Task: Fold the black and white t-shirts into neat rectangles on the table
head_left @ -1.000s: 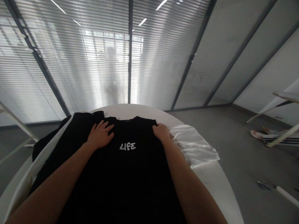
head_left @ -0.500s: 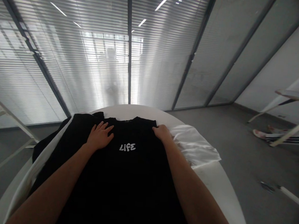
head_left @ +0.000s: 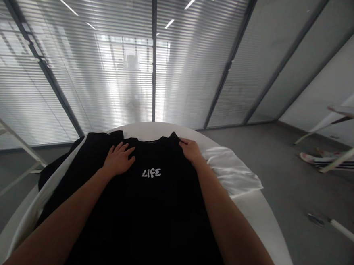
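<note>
A black T-shirt point(head_left: 150, 211) with white lettering on its chest lies spread over the table, its neckline at the far side. My left hand point(head_left: 118, 159) rests flat on the shirt's left part, fingers spread. At the upper right corner, by the shoulder, my right hand point(head_left: 190, 151) pinches the shirt's edge between thumb and fingers, and the fabric rises in a small peak there. White cloth point(head_left: 230, 168) lies rumpled on the table beside my right forearm. Along the left, more black fabric point(head_left: 58, 164) and a strip of white cloth hang over the table's edge.
The white table point(head_left: 268, 219) has a rounded edge. Behind it stands a glass partition with blinds point(head_left: 187, 68). A pale metal frame point(head_left: 15, 141) is at the left. At the right are another table point(head_left: 348, 112) and a person's legs in striped trousers point(head_left: 341, 163).
My right hand has shifted slightly left and up, lifting the shirt's shoulder corner into a peak. My left hand stays in place on the shirt.
</note>
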Demonstrator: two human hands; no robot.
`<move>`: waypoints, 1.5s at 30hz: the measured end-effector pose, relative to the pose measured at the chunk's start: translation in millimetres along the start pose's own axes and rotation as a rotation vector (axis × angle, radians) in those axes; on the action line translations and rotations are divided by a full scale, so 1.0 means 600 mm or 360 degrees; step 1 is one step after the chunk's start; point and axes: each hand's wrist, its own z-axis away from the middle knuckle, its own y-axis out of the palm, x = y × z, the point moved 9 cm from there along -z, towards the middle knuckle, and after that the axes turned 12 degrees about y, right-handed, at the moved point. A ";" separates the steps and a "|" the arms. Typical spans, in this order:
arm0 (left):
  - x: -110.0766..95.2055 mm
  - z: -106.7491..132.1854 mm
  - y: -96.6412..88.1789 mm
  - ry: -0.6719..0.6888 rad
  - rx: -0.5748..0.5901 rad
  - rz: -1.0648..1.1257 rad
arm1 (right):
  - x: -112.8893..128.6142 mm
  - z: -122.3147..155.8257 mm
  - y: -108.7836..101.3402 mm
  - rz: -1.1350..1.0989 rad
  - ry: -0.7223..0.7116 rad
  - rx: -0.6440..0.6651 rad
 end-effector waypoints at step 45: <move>0.175 0.067 -0.067 -0.0753 -0.0724 0.2145 | 0.321 0.108 0.193 0.0606 -0.0208 0.0177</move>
